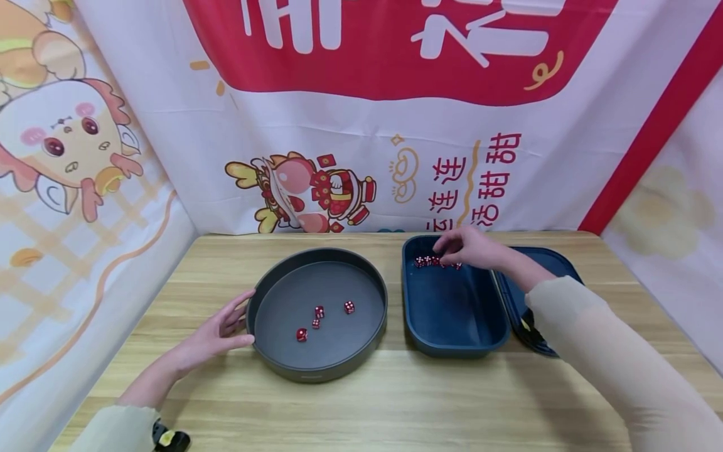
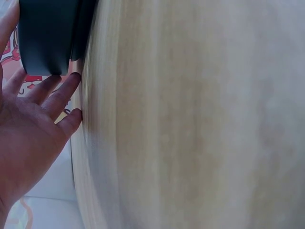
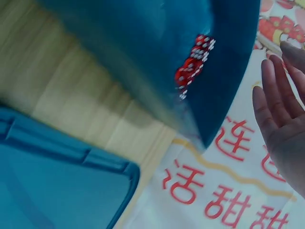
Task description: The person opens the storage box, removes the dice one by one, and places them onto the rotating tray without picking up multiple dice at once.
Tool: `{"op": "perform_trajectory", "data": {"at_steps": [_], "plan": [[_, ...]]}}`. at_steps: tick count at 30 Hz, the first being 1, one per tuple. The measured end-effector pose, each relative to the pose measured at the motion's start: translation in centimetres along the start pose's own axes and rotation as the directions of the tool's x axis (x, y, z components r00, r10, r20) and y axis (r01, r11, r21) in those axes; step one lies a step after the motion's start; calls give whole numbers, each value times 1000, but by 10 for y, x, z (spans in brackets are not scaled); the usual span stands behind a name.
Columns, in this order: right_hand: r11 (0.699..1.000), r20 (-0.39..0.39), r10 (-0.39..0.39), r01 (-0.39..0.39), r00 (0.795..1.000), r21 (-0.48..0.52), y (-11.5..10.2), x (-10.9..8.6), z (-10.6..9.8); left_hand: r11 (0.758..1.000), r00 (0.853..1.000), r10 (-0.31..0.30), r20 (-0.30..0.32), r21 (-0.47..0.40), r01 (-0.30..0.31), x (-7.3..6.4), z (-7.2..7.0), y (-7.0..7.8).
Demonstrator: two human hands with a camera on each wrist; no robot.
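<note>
A round dark grey pan point(image 1: 288, 285) stands left of centre, with several red dice point(image 1: 349, 307) scattered on its bottom. My left hand point(image 1: 211, 339) is at the pan's left side, its fingertips touching the outer wall in the left wrist view. To the right stands a deep blue rectangular container point(image 1: 454, 314). A row of red dice with white dots point(image 1: 427, 260) lies along its far end. Just above that row hovers my right hand point(image 1: 474, 248). The right wrist view shows its fingers point(image 3: 274, 88) extended, with no die visible in them.
A blue lid point(image 1: 548, 260) lies on the wooden table point(image 1: 373, 408) to the right of the container, partly under my right forearm. Behind the table hangs a white and red printed cloth point(image 1: 339, 125); printed cloth also covers the left and right sides.
</note>
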State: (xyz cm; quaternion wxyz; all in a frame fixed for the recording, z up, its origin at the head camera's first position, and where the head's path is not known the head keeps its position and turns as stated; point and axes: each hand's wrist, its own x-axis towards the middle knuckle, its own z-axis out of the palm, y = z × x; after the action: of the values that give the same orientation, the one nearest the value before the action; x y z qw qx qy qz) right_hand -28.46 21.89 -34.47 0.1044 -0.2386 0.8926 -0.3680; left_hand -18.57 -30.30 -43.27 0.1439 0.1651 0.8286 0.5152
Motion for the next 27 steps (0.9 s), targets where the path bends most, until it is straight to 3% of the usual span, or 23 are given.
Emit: {"op": "perform_trajectory", "data": {"at_steps": [11, 17, 27], "plan": [[981, 14, 83, -79, 996, -178, 29, -3, 14, 1000, 1000, 7, 4, -4, -7, -1, 0, -1], [973, 24, 107, -100, 994, -209, 36, 0, 21, 1000, 1000, 18, 3, -4, -18, 0, 0, 0], [961, -32, 147, -151, 989, -233, 46, 9, 28, 999, 1000, 25, 14, -26, -24, 0, -1, -3]]}}
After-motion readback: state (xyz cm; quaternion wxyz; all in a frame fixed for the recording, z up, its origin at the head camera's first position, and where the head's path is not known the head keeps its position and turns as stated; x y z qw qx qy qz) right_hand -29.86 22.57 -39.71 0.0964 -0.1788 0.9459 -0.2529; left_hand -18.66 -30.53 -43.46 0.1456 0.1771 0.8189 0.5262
